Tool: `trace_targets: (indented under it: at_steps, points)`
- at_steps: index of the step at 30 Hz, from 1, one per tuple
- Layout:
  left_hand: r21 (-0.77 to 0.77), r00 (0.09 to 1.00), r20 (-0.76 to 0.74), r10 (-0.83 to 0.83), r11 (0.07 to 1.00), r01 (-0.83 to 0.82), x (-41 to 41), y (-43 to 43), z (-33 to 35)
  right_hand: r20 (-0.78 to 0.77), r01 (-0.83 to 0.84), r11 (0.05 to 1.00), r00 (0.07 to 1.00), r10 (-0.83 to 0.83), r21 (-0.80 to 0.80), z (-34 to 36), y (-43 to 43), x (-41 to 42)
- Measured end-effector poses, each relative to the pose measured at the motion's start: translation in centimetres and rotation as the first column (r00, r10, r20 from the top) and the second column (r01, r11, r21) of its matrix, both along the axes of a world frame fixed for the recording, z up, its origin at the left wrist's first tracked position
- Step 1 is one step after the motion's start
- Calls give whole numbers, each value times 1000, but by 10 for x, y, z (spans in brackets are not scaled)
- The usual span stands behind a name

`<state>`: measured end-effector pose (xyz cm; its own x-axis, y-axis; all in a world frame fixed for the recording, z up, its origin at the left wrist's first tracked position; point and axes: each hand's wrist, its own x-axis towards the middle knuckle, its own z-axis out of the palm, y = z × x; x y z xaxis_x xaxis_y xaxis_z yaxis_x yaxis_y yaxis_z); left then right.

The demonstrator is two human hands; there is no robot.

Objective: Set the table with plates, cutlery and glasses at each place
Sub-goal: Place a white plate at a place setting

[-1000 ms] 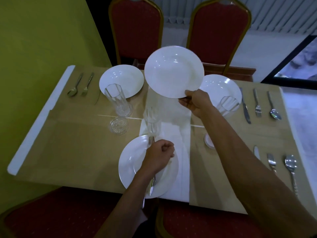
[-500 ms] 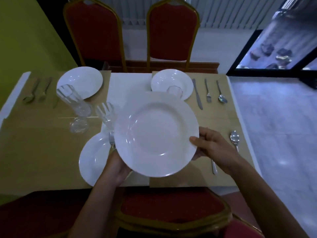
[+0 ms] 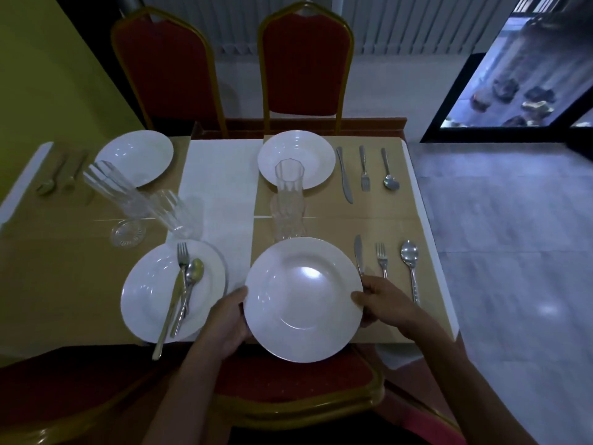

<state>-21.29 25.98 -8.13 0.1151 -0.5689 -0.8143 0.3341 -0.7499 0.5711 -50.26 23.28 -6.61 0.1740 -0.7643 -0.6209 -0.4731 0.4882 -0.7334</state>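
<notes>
A white deep plate [image 3: 303, 298] is held at the near right place, over the table's front edge. My left hand [image 3: 226, 319] grips its left rim and my right hand [image 3: 382, 303] grips its right rim. To its right lie a knife [image 3: 358, 253], a fork [image 3: 382, 259] and a spoon [image 3: 410, 268]. A second plate [image 3: 150, 293] at the near left carries a knife, fork and spoon [image 3: 183, 290]. Two more plates [image 3: 296, 159] [image 3: 136, 157] sit at the far places. A tall glass [image 3: 288, 200] stands behind the held plate.
Two glasses [image 3: 122, 194] [image 3: 175, 213] and a glass coaster [image 3: 127, 232] stand left of the white runner [image 3: 221, 187]. Far-right cutlery [image 3: 364, 170] and far-left cutlery [image 3: 59, 175] lie beside their plates. Red chairs [image 3: 305, 62] ring the table; one seat [image 3: 298, 377] is under my hands.
The plate came down from mid-air toward the near right place. My left hand left the cutlery on the near left plate and took the plate's left rim.
</notes>
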Motion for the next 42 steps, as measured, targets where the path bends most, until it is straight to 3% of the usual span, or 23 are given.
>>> trace_targets:
  at_steps: [12,17,22,27,30,42]
  points:
    - [9,951,264,-163,986,167,-34,-16,-19,-185,52,999,981,-52,-8,-49,-26,-10]
    - [8,921,344,-181,982,190,-35,-15,-23,-416,-133,983,907,68,-128,-50,-32,-7]
    - [-22,913,372,-169,981,190,-27,-8,-23,-559,-293,955,800,219,-46,-47,-38,-10]
    - [-79,916,391,-94,988,136,-1,-4,-12,-669,-331,939,719,190,-89,-32,-49,-9]
    - [-113,906,414,-92,982,151,24,-7,-5,-653,-372,918,731,199,-136,-12,-50,19]
    - [-231,917,378,-129,946,229,173,12,22,-350,-372,898,894,279,-234,36,-30,220]
